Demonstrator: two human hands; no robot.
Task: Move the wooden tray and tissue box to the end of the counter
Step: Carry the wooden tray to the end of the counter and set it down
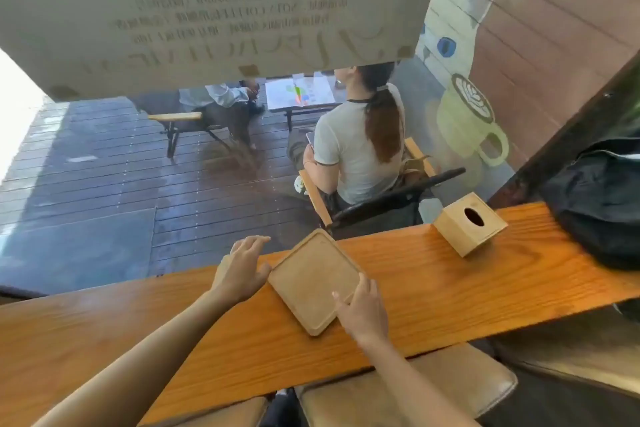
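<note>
Along a window, a long wooden counter (433,274) holds the wooden tray (311,277), lying flat and skewed near its middle. The left hand (242,270) spreads open at the tray's left edge; the right hand (363,312) grips its near right corner. The tissue box (469,224) sits well apart to the right, near a black bag (599,204).

**A wooden counter and what rests on it**

We see a long orange-brown wooden counter (433,274) running along a window. A shallow wooden tray (311,277), lying skewed to the counter's edges, sits flat on it near the middle, its far corner reaching the window-side edge. Further right, well apart from the tray, a wooden tissue box (469,224) stands on the counter, turned at an angle. At the right end a black bag (599,204) rests on the wood.
</note>
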